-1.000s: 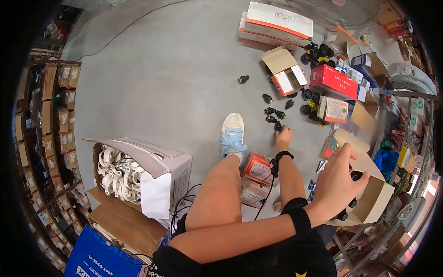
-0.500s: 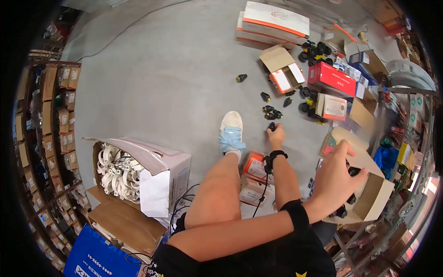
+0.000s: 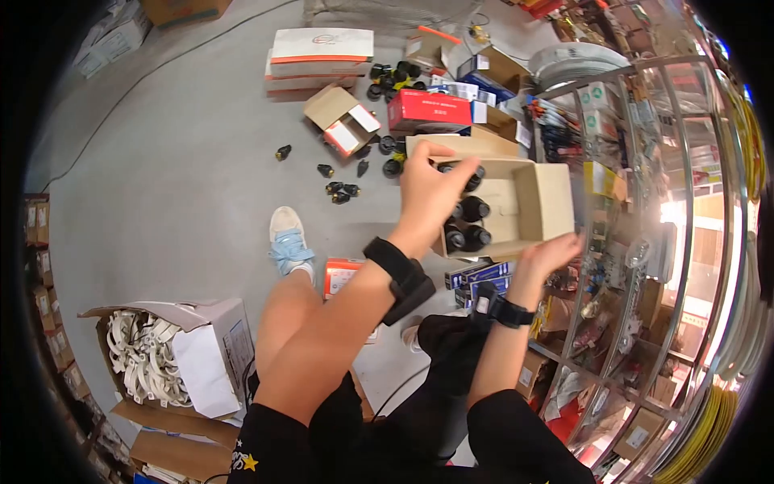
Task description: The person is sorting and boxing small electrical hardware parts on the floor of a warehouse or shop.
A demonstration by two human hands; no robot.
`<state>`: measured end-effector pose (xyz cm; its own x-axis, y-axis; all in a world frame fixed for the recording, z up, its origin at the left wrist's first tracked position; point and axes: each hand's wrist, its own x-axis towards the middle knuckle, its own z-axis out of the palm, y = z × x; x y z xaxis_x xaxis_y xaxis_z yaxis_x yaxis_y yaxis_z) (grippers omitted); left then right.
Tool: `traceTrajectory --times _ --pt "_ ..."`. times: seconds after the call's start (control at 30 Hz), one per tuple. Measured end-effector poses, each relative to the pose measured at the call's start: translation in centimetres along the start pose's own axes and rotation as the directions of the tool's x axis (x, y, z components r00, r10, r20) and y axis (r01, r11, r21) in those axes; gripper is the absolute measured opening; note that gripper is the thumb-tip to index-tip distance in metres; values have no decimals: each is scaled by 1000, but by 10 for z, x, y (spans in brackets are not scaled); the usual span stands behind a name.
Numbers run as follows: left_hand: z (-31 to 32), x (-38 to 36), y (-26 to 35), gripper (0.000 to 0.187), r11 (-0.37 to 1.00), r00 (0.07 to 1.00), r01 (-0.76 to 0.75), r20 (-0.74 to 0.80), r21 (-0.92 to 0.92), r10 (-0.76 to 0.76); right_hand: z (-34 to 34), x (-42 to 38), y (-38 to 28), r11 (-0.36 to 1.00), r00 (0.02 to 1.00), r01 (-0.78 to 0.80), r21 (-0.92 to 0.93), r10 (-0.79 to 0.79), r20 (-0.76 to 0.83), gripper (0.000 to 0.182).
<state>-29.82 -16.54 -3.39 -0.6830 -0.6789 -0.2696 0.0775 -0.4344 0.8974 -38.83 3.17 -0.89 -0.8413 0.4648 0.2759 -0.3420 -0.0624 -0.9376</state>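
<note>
A cardboard box [image 3: 504, 206] with raised flaps is in front of me, its inside facing up. Several black plug-like connectors [image 3: 476, 208] stand in its left part. My left hand [image 3: 427, 189] grips the box's left wall, thumb over the inside and fingers on the outer side; its fingertips partly hide a connector. Along the lower right edge lies my right hand [image 3: 548, 256], fingers stretched against the box and slightly blurred, supporting it. More black connectors with yellow tips [image 3: 343, 192] are scattered on the floor to the left of the box.
Red box [image 3: 429, 109], small open carton [image 3: 341, 123] and white-orange boxes [image 3: 321, 52] stand on the floor ahead. A carton of white clips [image 3: 145, 355] is at lower left. Metal shelving [image 3: 681, 185] rises on the right, and blue boxes [image 3: 484, 278] lie below my hands.
My view has turned right. The box has moved forward. My right hand has left the floor, where it held a black connector, and is now at the box's edge. My left hand stays on the box.
</note>
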Motion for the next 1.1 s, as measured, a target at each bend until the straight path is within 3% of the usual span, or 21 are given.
traceTrajectory --times 0.07,0.13,0.23,0.27,0.3,0.33,0.37,0.4,0.53,0.6,0.7,0.83,0.93,1.0,1.1 --pt "-1 -3 7 37 995 1000 5 21 99 -7 10 -5 -46 971 971 238 11 -238 -7 41" --pt "-2 -5 4 36 995 998 22 59 96 -27 16 -5 -69 921 909 389 -18 -381 167 42" --pt "-4 -17 5 30 998 987 47 151 40 -52 24 -21 -79 955 794 288 63 -275 542 46" --pt "-5 -20 4 30 997 985 47 164 60 -57 22 -26 -77 951 719 308 12 -241 651 46" --pt "-6 -22 3 29 993 983 51 168 103 -68 21 -33 -74 943 632 329 55 -263 729 49" --pt "-6 -24 2 28 989 983 51 170 140 -75 16 -37 -68 954 605 300 20 -207 769 49" --pt "-6 -25 1 28 986 981 46 179 161 -75 10 -39 -69 904 573 413 -111 -163 804 45" --pt "-4 -26 0 33 990 982 2 187 138 -28 9 -43 -71 887 563 441 -139 -153 812 42" --pt "2 -30 -6 26 983 963 65 247 174 -107 -7 -39 -71 812 493 525 -256 -45 869 34" --pt "6 -33 -11 26 974 951 65 281 218 -127 -16 -38 -63 806 526 495 -324 19 850 34" --pt "13 -46 -13 25 959 939 88 299 268 -170 -26 -36 -51 751 490 545 -373 76 868 35" --pt "20 -49 -21 25 954 918 193 300 231 -259 -27 -41 -42 700 410 652 -293 -1 912 37" --pt "24 -47 -32 30 978 937 159 290 135 -193 -25 -43 -40 658 429 677 -328 9 903 36" --pt "26 -47 -34 23 965 924 226 285 133 -255 -23 -44 -41 648 435 678 -346 25 900 37" --pt "28 -45 -34 27 965 926 218 281 146 -252 -23 -44 -37 633 453 674 -381 53 890 37"
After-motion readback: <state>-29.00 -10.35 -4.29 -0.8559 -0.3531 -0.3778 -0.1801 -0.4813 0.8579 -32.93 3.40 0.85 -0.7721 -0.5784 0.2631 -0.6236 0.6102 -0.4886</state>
